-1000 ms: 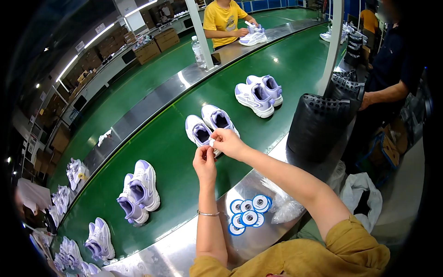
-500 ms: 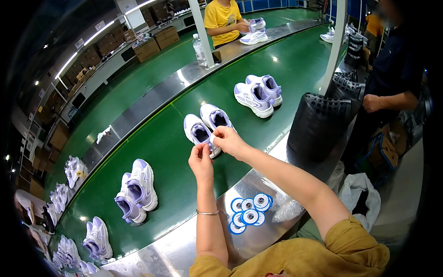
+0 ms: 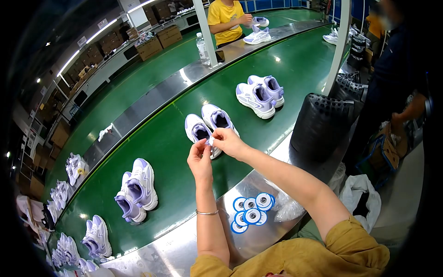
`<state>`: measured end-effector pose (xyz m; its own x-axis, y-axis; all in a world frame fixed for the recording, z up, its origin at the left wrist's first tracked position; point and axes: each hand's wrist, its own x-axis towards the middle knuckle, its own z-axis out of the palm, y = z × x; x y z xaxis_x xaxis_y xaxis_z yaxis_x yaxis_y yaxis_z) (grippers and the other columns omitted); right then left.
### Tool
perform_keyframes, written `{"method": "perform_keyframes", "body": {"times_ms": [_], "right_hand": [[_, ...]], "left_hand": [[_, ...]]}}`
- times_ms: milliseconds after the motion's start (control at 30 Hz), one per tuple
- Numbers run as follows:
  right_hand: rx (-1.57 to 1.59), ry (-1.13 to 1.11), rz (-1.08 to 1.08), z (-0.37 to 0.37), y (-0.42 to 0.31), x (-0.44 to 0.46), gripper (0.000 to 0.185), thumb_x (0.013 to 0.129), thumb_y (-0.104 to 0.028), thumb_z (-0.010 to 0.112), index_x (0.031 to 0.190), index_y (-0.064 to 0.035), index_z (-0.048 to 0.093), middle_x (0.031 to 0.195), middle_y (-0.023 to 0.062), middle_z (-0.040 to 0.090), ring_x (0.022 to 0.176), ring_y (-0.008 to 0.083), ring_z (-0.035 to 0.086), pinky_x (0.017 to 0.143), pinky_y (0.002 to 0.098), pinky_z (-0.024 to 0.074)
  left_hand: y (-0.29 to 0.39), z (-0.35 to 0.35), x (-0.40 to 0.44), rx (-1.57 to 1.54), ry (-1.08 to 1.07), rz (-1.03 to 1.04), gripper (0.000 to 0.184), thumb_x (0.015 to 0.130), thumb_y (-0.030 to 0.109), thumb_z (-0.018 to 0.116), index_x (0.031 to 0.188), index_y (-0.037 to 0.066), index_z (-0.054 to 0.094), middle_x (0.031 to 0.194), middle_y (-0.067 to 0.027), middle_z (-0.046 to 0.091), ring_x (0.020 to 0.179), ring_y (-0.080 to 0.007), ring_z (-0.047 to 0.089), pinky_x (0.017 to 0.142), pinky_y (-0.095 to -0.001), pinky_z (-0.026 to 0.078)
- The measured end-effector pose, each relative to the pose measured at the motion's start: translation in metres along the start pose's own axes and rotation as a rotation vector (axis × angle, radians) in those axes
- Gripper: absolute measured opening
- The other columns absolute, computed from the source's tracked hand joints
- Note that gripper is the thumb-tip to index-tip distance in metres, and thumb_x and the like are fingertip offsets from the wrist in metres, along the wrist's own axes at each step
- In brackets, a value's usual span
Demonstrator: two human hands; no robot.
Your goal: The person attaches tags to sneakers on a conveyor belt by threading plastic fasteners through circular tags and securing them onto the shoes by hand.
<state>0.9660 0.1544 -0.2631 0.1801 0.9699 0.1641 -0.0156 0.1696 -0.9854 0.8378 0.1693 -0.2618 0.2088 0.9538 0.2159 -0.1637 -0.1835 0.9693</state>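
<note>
My right hand [image 3: 229,143] is closed in a pinch on a small white piece [image 3: 211,141], too small to identify. Close beside it, the fingers of my left hand [image 3: 200,161] are also pinched together; what they grip is too small to make out. Both hands are over the near end of a white and lilac pair of sneakers, partly covering the left sneaker [image 3: 195,124]. The right sneaker [image 3: 213,114] stands against it, its dark opening facing me.
More sneakers [image 3: 262,97] stand along the green conveyor belt [image 3: 170,171]. Round blue-rimmed labels [image 3: 252,216] lie on the metal ledge before me. Black ridged forms [image 3: 318,127] rise at right, near a person in dark clothes. Across the belt, a person in yellow [image 3: 226,21] handles a shoe.
My fingers have shifted slightly around the white piece, which shows more now. The person in dark clothes has moved a hand away from the black forms, lower and to the right.
</note>
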Motion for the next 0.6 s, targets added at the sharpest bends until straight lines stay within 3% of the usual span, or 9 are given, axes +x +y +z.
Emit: {"method": "perform_keyframes", "body": {"times_ms": [500, 600], "right_hand": [[0.012, -0.035, 0.039, -0.0031, 0.0012, 0.0001, 0.008, 0.077, -0.005, 0.057, 0.081, 0.0015, 0.058, 0.072, 0.0036, 0.058, 0.068, 0.0096, 0.053, 0.061, 0.0256, 0.0432], [0.050, 0.002, 0.031, -0.0044, 0.0003, -0.0009, 0.006, 0.080, -0.005, 0.057, 0.082, 0.0004, 0.057, 0.074, 0.0009, 0.056, 0.067, 0.0070, 0.050, 0.058, 0.0231, 0.0410]], "left_hand": [[-0.0016, -0.0019, 0.0030, -0.013, -0.013, -0.033, 0.027, 0.080, -0.001, 0.060, 0.106, 0.000, 0.056, 0.076, 0.0000, 0.058, 0.061, -0.0033, 0.050, 0.048, -0.0152, 0.035], [-0.0020, -0.0009, 0.0035, -0.027, -0.020, -0.023, 0.028, 0.079, -0.001, 0.060, 0.107, 0.000, 0.056, 0.076, -0.0002, 0.058, 0.060, -0.0033, 0.049, 0.048, -0.0152, 0.035]]}}
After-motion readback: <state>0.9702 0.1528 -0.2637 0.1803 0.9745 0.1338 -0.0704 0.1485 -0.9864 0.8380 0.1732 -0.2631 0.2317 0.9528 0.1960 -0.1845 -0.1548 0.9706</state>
